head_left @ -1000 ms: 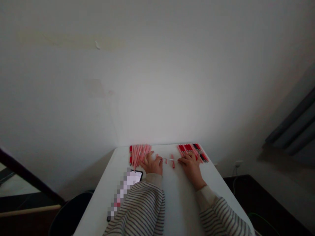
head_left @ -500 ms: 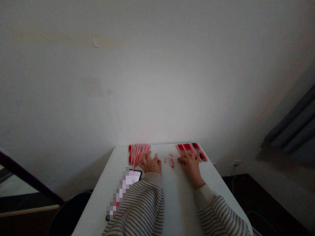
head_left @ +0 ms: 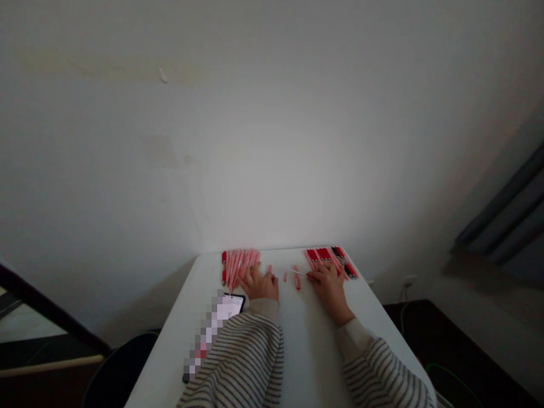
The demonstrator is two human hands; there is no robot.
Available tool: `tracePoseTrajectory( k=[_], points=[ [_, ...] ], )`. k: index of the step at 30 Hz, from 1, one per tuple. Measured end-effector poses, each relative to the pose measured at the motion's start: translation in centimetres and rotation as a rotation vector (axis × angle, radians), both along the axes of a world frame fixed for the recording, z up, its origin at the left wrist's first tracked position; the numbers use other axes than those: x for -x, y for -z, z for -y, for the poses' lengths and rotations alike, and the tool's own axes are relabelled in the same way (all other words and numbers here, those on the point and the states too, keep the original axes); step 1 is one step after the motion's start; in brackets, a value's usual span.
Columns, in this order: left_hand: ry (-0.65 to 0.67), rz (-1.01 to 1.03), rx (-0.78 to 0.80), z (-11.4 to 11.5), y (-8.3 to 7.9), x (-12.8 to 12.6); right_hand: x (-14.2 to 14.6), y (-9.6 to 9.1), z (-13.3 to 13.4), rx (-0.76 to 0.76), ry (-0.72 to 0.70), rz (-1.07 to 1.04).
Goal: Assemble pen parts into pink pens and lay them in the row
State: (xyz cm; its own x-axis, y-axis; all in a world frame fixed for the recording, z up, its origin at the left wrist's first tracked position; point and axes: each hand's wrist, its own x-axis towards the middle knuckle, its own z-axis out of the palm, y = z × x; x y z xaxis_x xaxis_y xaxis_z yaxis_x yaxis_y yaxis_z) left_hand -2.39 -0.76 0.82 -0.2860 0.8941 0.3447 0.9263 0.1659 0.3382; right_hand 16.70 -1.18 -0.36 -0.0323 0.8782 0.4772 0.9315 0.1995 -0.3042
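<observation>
Both my hands rest on a white table (head_left: 306,351) near its far edge. My left hand (head_left: 262,284) lies by a pile of pink and red pens (head_left: 237,263), its fingers curled over something too small to make out. My right hand (head_left: 328,285) pinches the end of a thin white pen refill (head_left: 298,272) that points left. A short pink pen part (head_left: 297,280) and a smaller pink piece (head_left: 285,276) lie between the hands. Behind the right hand lies a second group of red and black pens (head_left: 334,258).
A phone (head_left: 221,317) with a lit screen lies on the table left of my left sleeve. A dark bin (head_left: 114,368) stands on the floor at the table's left. A wall socket (head_left: 408,280) and a dark floor lie to the right. The white wall rises right behind the table.
My right hand has drawn the thin refill a little to the right, away from my left hand. The left hand has shifted slightly back.
</observation>
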Motion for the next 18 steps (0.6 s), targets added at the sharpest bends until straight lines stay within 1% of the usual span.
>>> tracePoseTrajectory(
  k=[4, 9, 14, 18],
  points=[
    [0.002, -0.006, 0.004, 0.1, -0.1, 0.0, -0.1, 0.1, -0.1, -0.009, -0.002, 0.004],
    [0.013, 0.007, -0.035, 0.4, -0.4, 0.0, 0.0, 0.0, 0.0, -0.045, -0.018, 0.001],
    [0.106, 0.065, -0.08, 0.7, -0.7, -0.2, 0.3, -0.5, 0.2, -0.071, -0.031, 0.01],
    [0.149, 0.082, -0.061, 0.9, -0.8, -0.3, 0.7, -1.1, 0.5, -0.076, -0.045, 0.016]
  ],
)
